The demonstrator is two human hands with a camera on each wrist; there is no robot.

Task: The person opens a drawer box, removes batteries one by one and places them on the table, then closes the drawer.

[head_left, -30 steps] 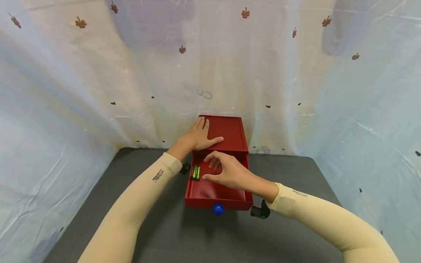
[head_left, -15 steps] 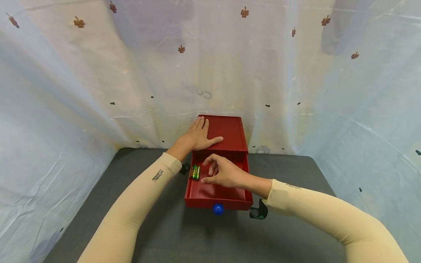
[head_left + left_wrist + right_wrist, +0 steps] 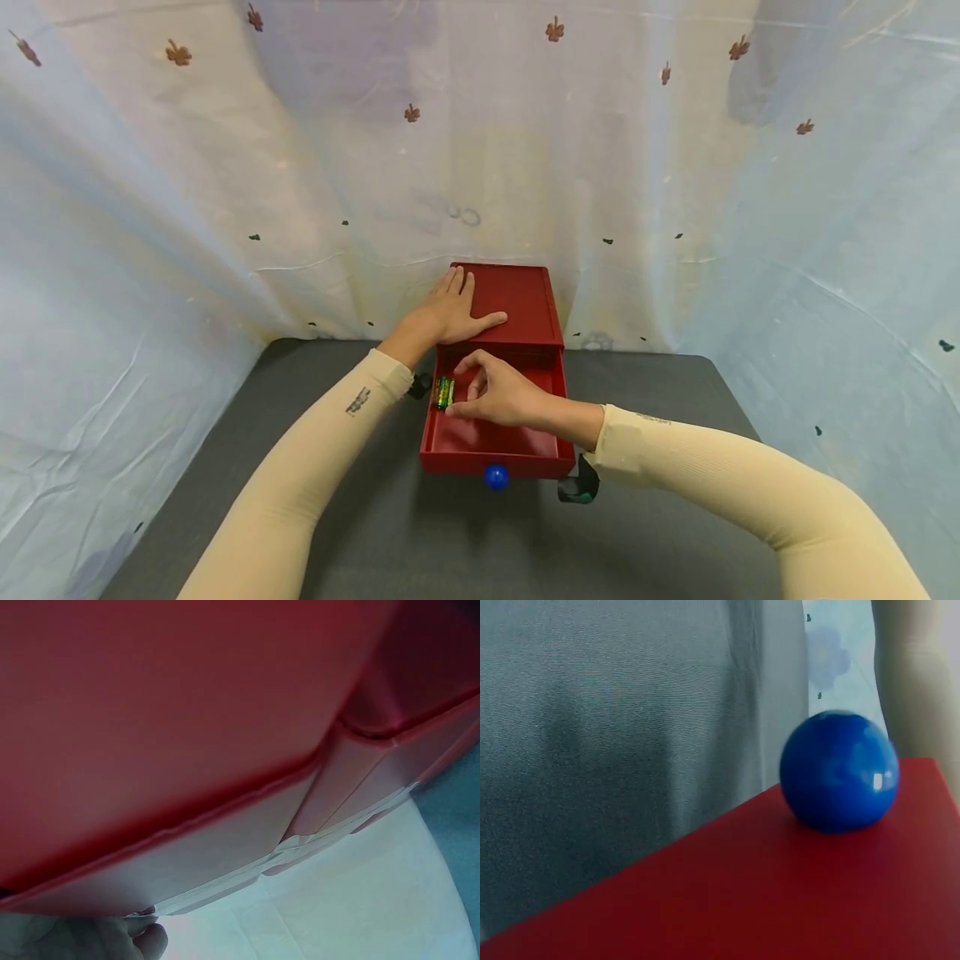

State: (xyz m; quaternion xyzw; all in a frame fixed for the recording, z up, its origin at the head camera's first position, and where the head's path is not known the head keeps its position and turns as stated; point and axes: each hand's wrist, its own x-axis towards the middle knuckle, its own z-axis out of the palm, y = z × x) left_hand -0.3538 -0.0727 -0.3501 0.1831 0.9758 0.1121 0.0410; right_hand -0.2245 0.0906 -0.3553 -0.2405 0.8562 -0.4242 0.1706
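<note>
My left hand (image 3: 444, 315) rests with spread fingers on the top of a red box (image 3: 519, 302). From the box's front a red drawer (image 3: 491, 440) is pulled out. Small green-and-gold batteries (image 3: 445, 392) lie side by side against the drawer's left wall. Over the drawer my right hand (image 3: 501, 393) reaches in from the right, thumb and forefinger curved with a gap between them. Its fingertips are right beside the batteries. A round blue knob (image 3: 840, 774) on the drawer front fills part of the right wrist view. In the left wrist view, fingertips (image 3: 152, 942) show below the box edge.
The box stands at the back of a dark grey table (image 3: 375, 517). Behind and on both sides hangs a pale patterned curtain (image 3: 495, 183). A black wrist strap (image 3: 579, 482) hangs under the right forearm, beside the drawer's front right corner.
My right hand has moved left inside the drawer, bringing its thumb and forefinger up to the batteries. The left hand stays on the box top, and the drawer has not moved.
</note>
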